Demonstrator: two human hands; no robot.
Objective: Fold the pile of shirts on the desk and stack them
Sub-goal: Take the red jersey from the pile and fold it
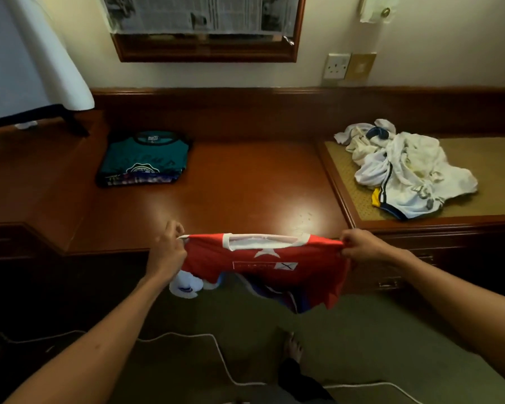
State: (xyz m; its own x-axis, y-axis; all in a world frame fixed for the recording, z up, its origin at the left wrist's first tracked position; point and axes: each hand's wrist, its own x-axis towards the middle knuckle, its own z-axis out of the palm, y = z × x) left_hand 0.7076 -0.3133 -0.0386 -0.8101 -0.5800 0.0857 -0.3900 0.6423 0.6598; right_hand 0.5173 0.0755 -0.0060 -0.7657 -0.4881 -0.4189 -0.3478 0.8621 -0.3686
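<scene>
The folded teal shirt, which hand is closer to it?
Left. The left hand is in front of the teal shirt, slightly right; the right hand is farther right, both gripping the red shirt.

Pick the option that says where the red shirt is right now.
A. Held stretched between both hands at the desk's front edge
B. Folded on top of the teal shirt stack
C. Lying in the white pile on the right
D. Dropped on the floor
A: the left hand and right hand each pinch a shoulder of the red shirt, which hangs spread between them.

Glossy wooden desk; cloth shirts
</scene>
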